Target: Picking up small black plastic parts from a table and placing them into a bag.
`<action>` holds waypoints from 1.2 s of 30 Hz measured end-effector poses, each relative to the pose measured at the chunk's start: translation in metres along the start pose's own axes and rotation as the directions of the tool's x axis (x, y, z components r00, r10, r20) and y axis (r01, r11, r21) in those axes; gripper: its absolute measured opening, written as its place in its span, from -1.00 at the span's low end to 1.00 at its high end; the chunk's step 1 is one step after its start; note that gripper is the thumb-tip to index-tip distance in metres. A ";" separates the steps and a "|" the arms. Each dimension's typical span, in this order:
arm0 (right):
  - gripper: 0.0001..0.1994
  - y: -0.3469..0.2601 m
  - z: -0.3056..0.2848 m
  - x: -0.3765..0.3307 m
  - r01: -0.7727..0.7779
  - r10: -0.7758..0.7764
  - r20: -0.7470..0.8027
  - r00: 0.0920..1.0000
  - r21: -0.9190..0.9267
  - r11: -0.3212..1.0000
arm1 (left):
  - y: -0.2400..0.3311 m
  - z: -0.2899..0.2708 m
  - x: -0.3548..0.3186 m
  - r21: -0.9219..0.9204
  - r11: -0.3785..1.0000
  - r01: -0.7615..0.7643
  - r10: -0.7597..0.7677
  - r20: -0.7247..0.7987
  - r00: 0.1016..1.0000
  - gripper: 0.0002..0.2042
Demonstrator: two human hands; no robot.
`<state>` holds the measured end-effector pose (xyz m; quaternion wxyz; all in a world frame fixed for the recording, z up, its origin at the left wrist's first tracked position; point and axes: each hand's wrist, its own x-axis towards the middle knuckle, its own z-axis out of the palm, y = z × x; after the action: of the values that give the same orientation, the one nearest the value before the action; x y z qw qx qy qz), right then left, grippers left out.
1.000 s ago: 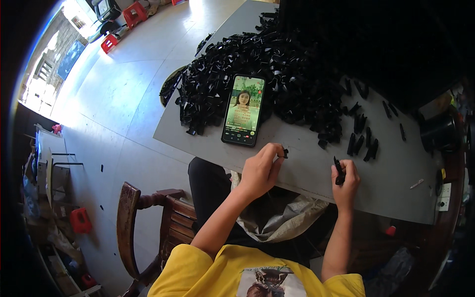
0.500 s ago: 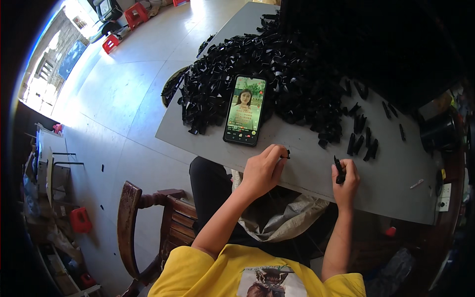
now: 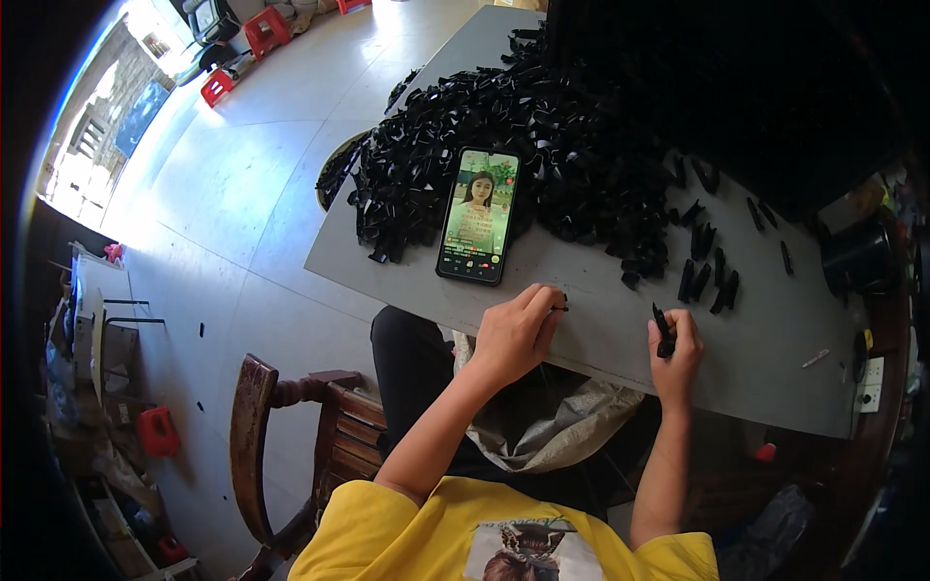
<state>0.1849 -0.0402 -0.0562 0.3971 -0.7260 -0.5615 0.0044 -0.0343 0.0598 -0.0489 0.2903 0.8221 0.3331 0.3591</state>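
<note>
The black clip (image 3: pixel 662 321) points away from the person, leaning left; the right hand (image 3: pixel 686 343) is closed around it. The left hand (image 3: pixel 513 334) pinches a small piece (image 3: pixel 564 302).

A yellow-shirted person (image 3: pixel 397 533) is working at a gray tabletop (image 3: pixel 610 320), the left hand (image 3: pixel 515 329) pinching a small black piece (image 3: pixel 561 305), the right hand (image 3: pixel 680 347) gripping a longer black piece (image 3: pixel 665 334). A lit phone (image 3: pixel 475 218) is lying against a heap of black pieces (image 3: pixel 426 145), while an open sack (image 3: pixel 572 431) is gaping below the near edge.
</note>
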 end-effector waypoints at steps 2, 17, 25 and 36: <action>-0.81 -0.001 0.000 0.000 0.007 -0.007 -0.004 1.000 -0.007 1.000 | 0.000 0.000 0.000 0.015 1.000 -0.016 0.017 -0.012 1.000 -0.85; -0.82 -0.001 -0.001 0.001 -0.005 0.006 -0.008 1.000 0.024 1.000 | -0.001 0.002 -0.001 0.018 1.000 0.004 -0.005 0.010 1.000 -0.83; -0.79 0.001 0.000 -0.001 -0.028 0.030 -0.030 0.999 0.065 0.997 | 0.000 0.000 -0.001 0.022 1.000 0.001 -0.001 0.009 1.000 -0.84; -0.80 0.002 -0.001 -0.002 -0.025 0.026 0.013 1.000 -0.047 0.999 | -0.004 0.003 -0.002 0.038 0.999 -0.037 0.038 -0.015 0.999 -0.86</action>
<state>0.1861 -0.0420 -0.0574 0.3761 -0.7421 -0.5549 0.0015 -0.0342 0.0598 -0.0542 0.2651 0.8307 0.3267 0.3645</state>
